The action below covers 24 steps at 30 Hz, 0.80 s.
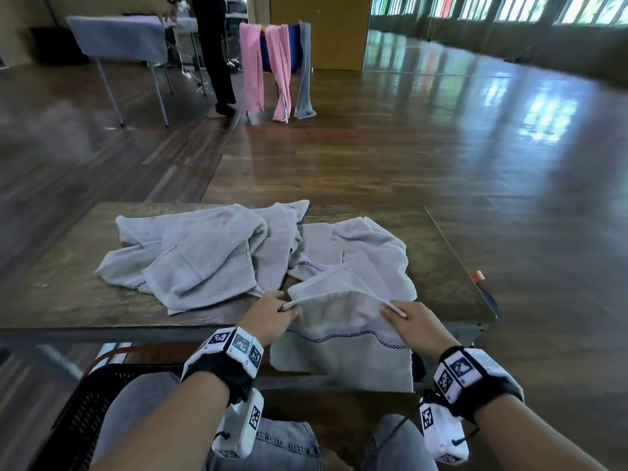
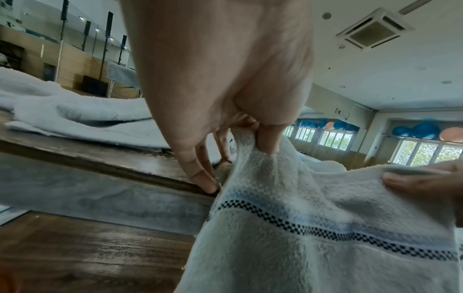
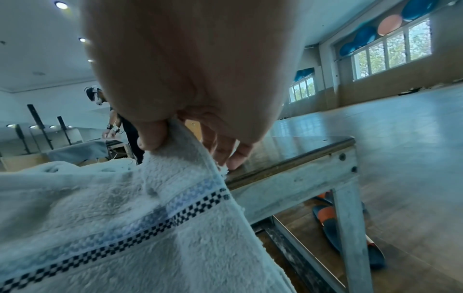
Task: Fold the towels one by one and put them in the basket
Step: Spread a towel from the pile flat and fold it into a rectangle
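Observation:
A pale grey towel (image 1: 343, 355) with a dark checkered band hangs over the near edge of the wooden table (image 1: 51, 294). My left hand (image 1: 272, 316) pinches its upper left edge, and my right hand (image 1: 407, 321) pinches the upper right edge, holding a fold raised between them. The left wrist view shows the left hand (image 2: 253, 130) with thumb and finger nipping the towel (image 2: 313, 247). In the right wrist view the right hand (image 3: 162, 134) pinches the towel (image 3: 112, 228) the same way. A crumpled grey towel (image 1: 190, 256) lies behind on the left, another (image 1: 370, 253) on the right.
A dark plastic basket (image 1: 85, 406) stands on the floor at my left knee, below the table edge. Far off, pink and grey towels hang on a rack (image 1: 275, 69), near a standing person (image 1: 217, 52) and a covered table (image 1: 119, 39). An orange-and-dark object (image 1: 482, 283) lies by the table's right side.

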Each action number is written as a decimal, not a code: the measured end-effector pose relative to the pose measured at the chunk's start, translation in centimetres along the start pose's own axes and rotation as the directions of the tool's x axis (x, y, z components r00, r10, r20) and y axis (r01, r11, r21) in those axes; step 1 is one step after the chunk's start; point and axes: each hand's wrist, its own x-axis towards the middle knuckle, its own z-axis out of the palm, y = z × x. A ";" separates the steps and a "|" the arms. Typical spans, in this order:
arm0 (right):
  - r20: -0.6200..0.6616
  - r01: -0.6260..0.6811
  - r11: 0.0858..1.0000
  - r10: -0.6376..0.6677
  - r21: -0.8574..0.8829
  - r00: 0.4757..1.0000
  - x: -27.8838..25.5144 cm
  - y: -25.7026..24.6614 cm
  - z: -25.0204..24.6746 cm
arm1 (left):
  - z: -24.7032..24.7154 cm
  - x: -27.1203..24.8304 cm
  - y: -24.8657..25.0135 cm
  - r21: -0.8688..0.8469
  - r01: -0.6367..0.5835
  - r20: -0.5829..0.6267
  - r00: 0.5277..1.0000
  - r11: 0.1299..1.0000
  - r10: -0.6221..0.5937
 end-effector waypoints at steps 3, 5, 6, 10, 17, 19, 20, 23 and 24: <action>0.001 -0.034 0.994 0.034 -0.101 0.999 1.9 -0.5 0.6 | 0.4 1.1 0.2 -0.011 -0.011 -0.013 1.000 1.000 0.011; 0.002 -0.035 0.991 0.036 -0.128 0.999 2.6 -0.9 1.3 | 0.7 1.9 0.3 0.002 -0.040 0.009 0.999 0.999 0.040; 0.006 -0.037 0.989 0.038 -0.146 0.999 2.7 -1.2 1.5 | 0.8 2.2 0.4 0.009 -0.047 0.022 0.999 0.999 0.046; -0.003 -0.051 0.968 0.052 -0.244 0.999 3.7 -1.8 1.7 | 1.0 3.5 0.6 0.048 -0.021 0.058 0.998 0.999 0.018; 0.111 0.051 0.974 -0.027 -0.221 0.993 4.6 -1.9 -1.2 | -0.7 4.9 2.4 0.065 0.007 0.131 0.991 0.998 -0.015; 0.173 0.095 0.985 -0.070 -0.142 0.982 4.5 -2.0 -2.5 | -1.6 5.2 3.3 0.081 0.004 0.185 0.983 0.997 -0.019; 0.186 0.097 0.988 -0.074 -0.118 0.980 4.5 -2.1 -3.4 | -2.2 5.4 3.9 0.104 0.008 0.209 0.977 0.995 -0.030; 0.125 0.076 0.996 -0.080 0.040 0.989 6.0 -3.0 -6.4 | -4.5 6.6 6.8 0.175 -0.031 0.190 0.982 0.984 -0.003; 0.082 0.081 0.993 -0.088 0.084 0.993 7.1 -3.7 -7.6 | -5.5 7.2 8.1 0.199 -0.061 0.161 0.987 0.978 0.029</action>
